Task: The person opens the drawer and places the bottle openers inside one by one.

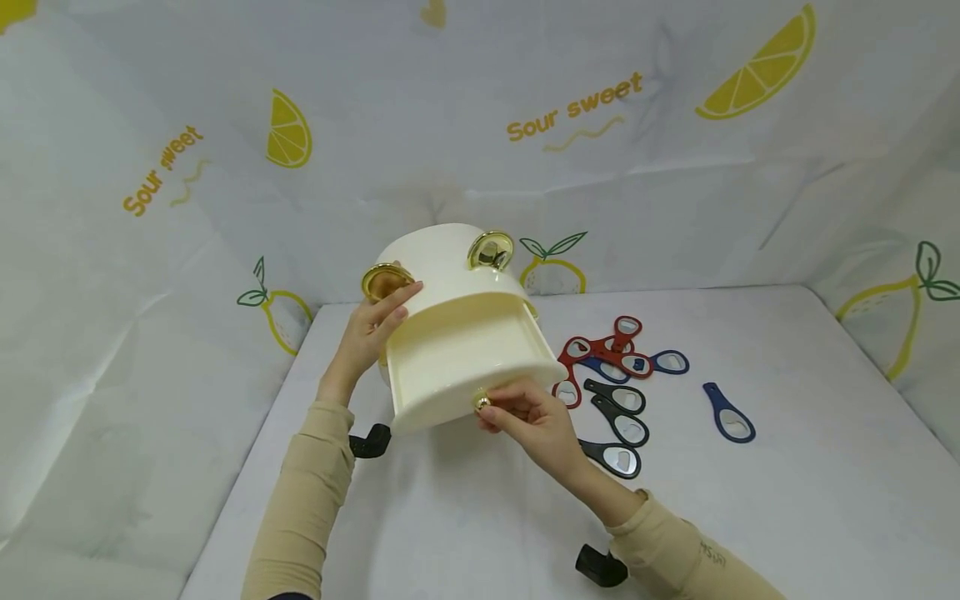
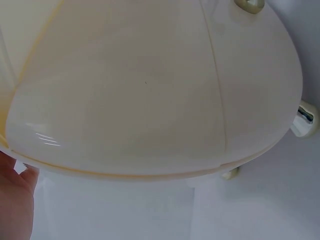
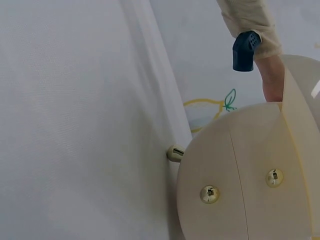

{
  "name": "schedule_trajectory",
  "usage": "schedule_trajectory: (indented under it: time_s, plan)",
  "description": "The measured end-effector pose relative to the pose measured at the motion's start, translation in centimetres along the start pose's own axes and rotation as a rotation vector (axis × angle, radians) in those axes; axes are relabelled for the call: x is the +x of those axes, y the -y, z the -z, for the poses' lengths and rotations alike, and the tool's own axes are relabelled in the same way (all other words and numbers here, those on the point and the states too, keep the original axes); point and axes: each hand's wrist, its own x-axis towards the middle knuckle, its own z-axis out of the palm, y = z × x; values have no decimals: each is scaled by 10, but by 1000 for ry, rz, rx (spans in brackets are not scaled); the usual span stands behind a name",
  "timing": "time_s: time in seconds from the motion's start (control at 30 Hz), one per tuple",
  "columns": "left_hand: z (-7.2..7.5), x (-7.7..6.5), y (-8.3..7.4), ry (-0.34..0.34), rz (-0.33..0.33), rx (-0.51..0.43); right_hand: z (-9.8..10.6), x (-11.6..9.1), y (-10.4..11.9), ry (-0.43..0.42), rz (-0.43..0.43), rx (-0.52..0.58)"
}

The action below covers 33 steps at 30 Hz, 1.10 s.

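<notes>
A cream rounded box point(image 1: 442, 257) with gold ear-shaped pieces point(image 1: 491, 250) on top stands in the middle of the table, its front drawer point(image 1: 480, 333) pulled out and bare inside. My left hand point(image 1: 367, 337) holds the box's upper left side, index finger laid straight along the surface under the left ear. At the drawer's front, the thumb and index finger of my right hand point(image 1: 532, 421) pinch a small round gold knob point(image 1: 481, 401). In the left wrist view, the left hand point(image 2: 15, 200) shows at the box's edge. Two gold balls point(image 3: 209, 194) show on the cream shell in the right wrist view.
Right of the box lies a cluster of bottle openers: red ones point(image 1: 606, 355), blue ones and black ones point(image 1: 621, 458). A single blue bottle opener point(image 1: 723, 404) lies farther right. White sheeting point(image 1: 420, 125) with lemon prints rises behind the table point(image 1: 750, 517).
</notes>
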Motion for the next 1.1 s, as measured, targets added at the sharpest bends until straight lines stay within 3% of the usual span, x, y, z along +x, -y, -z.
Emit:
schedule_trajectory:
  time_s: [0.47, 0.63, 0.8, 0.9, 1.1]
  plan:
    - [1, 0, 2, -3, -66, 5, 2, 0, 2, 36, 69, -34]
    - [1, 0, 3, -3, -69, -2, 6, 0, 2, 34, 64, -92]
    - [1, 0, 2, -2, -48, 6, 14, 0, 7, 19, 115, -153]
    - [1, 0, -2, 1, -20, 4, 22, -1, 9, -3, 150, -169]
    - [3, -4, -26, 15, -3, -4, 48, -8, 15, -49, 185, -186]
